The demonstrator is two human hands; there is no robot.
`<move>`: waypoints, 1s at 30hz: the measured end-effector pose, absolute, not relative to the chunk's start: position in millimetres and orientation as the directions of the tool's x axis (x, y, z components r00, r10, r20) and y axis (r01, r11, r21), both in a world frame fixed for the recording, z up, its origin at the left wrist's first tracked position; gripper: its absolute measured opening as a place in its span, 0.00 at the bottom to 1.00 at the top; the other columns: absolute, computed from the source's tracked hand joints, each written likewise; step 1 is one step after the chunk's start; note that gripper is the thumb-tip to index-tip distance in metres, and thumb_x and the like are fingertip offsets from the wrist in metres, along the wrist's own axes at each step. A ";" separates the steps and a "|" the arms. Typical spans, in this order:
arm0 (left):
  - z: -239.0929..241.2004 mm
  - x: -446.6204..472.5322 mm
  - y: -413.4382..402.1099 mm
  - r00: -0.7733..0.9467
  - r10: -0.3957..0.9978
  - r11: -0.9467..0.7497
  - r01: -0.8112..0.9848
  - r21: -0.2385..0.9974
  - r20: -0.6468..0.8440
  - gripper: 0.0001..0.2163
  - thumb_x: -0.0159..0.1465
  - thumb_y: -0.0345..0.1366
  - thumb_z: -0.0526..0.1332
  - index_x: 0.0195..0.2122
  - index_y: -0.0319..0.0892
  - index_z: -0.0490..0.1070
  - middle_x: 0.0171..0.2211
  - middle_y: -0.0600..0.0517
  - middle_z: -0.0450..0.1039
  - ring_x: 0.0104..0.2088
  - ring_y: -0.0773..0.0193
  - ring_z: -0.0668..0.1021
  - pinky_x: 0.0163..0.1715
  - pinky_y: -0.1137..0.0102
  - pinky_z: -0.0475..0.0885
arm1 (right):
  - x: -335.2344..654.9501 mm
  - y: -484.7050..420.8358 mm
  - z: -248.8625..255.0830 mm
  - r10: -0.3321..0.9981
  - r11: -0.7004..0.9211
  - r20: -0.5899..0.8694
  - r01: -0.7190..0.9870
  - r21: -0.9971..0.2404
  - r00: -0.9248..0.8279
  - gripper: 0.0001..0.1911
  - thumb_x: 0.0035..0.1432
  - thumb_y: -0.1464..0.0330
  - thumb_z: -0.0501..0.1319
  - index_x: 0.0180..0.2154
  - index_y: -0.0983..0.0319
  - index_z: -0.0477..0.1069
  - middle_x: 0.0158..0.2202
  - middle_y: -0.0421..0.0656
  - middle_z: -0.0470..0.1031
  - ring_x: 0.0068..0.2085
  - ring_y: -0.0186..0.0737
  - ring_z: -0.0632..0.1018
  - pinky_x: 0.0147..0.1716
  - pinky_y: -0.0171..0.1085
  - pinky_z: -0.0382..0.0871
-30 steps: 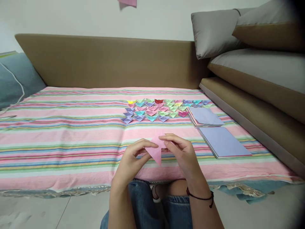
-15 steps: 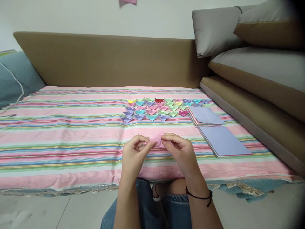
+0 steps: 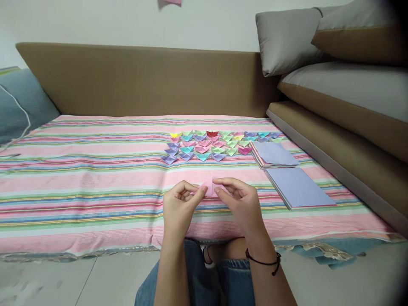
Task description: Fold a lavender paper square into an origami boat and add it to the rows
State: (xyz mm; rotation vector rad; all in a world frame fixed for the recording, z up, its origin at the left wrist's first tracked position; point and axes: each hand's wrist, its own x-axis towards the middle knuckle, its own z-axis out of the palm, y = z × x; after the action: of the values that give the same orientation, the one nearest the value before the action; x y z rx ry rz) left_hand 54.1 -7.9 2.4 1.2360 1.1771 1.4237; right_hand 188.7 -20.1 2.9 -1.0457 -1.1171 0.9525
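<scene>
A small folded piece of pink paper (image 3: 209,187) is held up between my two hands, just above the striped cloth. My left hand (image 3: 181,202) pinches its left side between thumb and fingers. On the right side, my right hand (image 3: 237,197) grips it the same way, thumb toward me. The fingers cover the paper's outer corners. Beyond my hands, several rows of small folded paper boats (image 3: 202,149) stand on the cloth in purple, teal, pink, green, yellow and red.
Two stacks of square paper lie to the right: a farther stack (image 3: 276,154) and a nearer stack (image 3: 299,189). Grey and brown cushions (image 3: 344,93) pile up on the right side. A brown backrest (image 3: 143,80) runs along the wall. A white cable (image 3: 21,108) hangs over the blue cushion at left.
The right fingers have shifted slightly on the pink paper, which now shows a more upright peak with a centre crease. Both hands stay in nearly the same place.
</scene>
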 end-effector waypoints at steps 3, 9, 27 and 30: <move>2.8 55.2 -8.2 -0.107 0.984 -0.146 -0.049 0.988 0.140 0.10 0.48 0.35 0.70 0.20 0.38 0.70 0.20 0.53 0.74 0.23 0.69 0.76 0.25 0.76 0.71 | 187.0 -20.3 3.8 0.954 0.229 0.209 -0.072 -0.971 0.213 0.05 0.49 0.71 0.65 0.32 0.60 0.77 0.34 0.41 0.80 0.38 0.39 0.79 0.41 0.36 0.74; 2.4 58.2 -8.8 -0.105 0.983 -0.155 -0.022 0.988 0.152 0.09 0.48 0.35 0.70 0.20 0.38 0.70 0.20 0.54 0.74 0.23 0.69 0.76 0.24 0.77 0.71 | 183.4 -18.5 2.5 0.936 0.234 0.195 -0.105 -0.967 0.293 0.05 0.44 0.71 0.68 0.27 0.61 0.75 0.30 0.41 0.79 0.35 0.39 0.79 0.37 0.36 0.74; 3.3 57.8 -9.2 -0.081 0.985 -0.155 0.002 0.988 0.154 0.09 0.49 0.36 0.69 0.20 0.39 0.71 0.20 0.53 0.74 0.23 0.67 0.76 0.24 0.74 0.71 | 184.0 -18.3 1.3 0.952 0.142 0.061 -0.253 -0.957 0.301 0.17 0.40 0.71 0.70 0.33 0.60 0.67 0.24 0.38 0.77 0.25 0.34 0.76 0.25 0.31 0.67; 3.7 58.1 -9.5 -0.082 0.984 -0.158 -0.006 0.987 0.156 0.09 0.49 0.36 0.69 0.20 0.39 0.70 0.20 0.53 0.74 0.23 0.68 0.76 0.24 0.75 0.70 | 184.6 -18.7 1.2 0.953 0.139 0.058 -0.260 -0.956 0.298 0.17 0.40 0.70 0.70 0.33 0.61 0.67 0.24 0.38 0.77 0.25 0.35 0.76 0.25 0.32 0.67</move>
State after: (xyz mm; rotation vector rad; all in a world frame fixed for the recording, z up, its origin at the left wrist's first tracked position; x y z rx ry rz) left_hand 58.1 -9.5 3.7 1.2755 1.1814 1.3926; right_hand 184.6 -18.7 1.2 -1.0567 -0.8415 1.0452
